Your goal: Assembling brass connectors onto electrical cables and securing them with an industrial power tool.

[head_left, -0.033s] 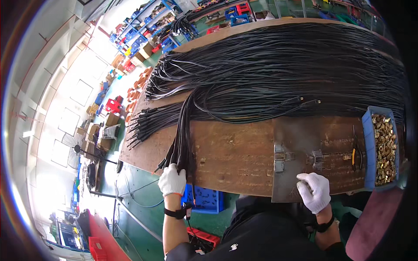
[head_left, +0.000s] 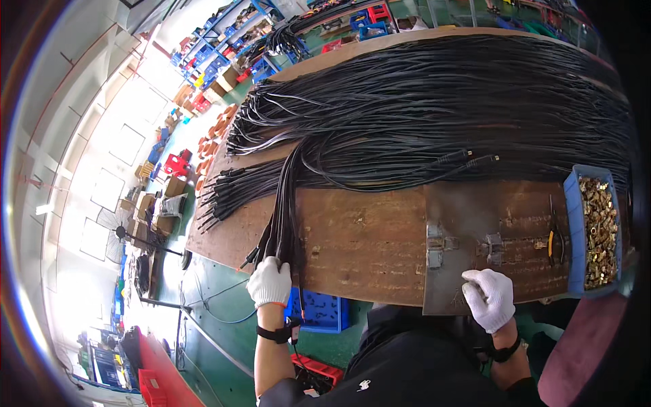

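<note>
Several black cables (head_left: 285, 203) hang toward the front edge of the brown wooden table (head_left: 366, 237), bent away from the big pile. At their near ends, my left hand (head_left: 270, 281), in a white knit glove, is closed round the cables; the fingertips are partly hidden. My right hand (head_left: 491, 300), also gloved, rests by the front edge of a dark plate (head_left: 447, 292). Its fingers are half curled, with a gap to the thumb and nothing visible between. Beyond it, small metal clamp-like fixtures (head_left: 494, 249) are fixed on the board.
A large pile of black cables (head_left: 420, 102) covers the far part of the table. To the right stands a blue bin (head_left: 576, 230) of brass-coloured metal fittings (head_left: 601, 230), beside a yellow-handled tool (head_left: 550, 245). Below the front edge sits a blue tray (head_left: 332, 312).
</note>
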Available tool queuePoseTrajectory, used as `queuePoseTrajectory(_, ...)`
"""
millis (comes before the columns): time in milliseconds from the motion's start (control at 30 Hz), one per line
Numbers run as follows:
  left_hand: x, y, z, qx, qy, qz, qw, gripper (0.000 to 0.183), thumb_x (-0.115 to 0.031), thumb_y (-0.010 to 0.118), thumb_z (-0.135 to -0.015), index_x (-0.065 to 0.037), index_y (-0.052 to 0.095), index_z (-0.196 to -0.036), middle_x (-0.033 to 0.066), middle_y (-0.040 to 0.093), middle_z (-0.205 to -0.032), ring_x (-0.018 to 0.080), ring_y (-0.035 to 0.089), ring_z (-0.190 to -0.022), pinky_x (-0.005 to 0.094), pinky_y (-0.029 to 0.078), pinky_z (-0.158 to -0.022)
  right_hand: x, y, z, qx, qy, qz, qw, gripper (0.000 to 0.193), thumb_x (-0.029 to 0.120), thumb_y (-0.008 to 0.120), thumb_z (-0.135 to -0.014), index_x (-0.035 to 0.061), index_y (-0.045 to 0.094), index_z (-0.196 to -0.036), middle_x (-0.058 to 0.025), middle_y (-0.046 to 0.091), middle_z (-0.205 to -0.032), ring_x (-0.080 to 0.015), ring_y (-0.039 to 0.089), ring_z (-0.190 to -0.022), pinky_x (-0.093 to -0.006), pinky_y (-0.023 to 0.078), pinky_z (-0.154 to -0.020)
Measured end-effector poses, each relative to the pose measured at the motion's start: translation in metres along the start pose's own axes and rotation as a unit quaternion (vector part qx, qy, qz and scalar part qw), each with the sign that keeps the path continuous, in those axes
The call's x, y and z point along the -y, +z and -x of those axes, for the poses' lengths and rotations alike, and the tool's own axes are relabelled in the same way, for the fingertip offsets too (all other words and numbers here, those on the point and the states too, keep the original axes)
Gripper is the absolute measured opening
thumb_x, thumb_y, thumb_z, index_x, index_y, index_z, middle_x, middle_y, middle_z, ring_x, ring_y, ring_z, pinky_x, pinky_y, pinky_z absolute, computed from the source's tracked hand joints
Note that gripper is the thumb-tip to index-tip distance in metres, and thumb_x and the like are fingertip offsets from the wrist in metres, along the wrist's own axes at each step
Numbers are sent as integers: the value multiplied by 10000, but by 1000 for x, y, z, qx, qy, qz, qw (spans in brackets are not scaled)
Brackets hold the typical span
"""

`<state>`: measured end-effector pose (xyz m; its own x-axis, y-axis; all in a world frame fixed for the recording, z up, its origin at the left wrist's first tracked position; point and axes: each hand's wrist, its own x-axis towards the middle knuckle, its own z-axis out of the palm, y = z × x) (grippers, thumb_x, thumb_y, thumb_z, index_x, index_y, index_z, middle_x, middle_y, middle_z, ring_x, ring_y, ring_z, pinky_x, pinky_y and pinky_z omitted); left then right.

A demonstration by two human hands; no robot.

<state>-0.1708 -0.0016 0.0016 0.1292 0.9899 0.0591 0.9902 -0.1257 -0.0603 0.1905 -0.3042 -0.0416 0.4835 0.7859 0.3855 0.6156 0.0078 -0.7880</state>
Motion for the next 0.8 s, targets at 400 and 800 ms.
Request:
queuePoseTrajectory(400,-64,9,29,48,64,228,970,328,-148,694,-811,-2,654,-1101,210,718,-932,350,711,-888,428,564,-846,-13,-7,7,-21,-41,5,999,166,152,790,-911,88,775,-1064,-120,725,-809,-323,721,-710,-415,558,-618)
queuePoseTrajectory(800,-228,-42,83,241,278,518,773,226,-69,609,-990,70,755,-1092,81,734,-895,146,617,-721,291,498,-652,28,-3,-14,171,108,-107,974,635,557,538,-1076,61,584,-1470,-288,720,-1250,-481,687,-1160,-500,535,-995)
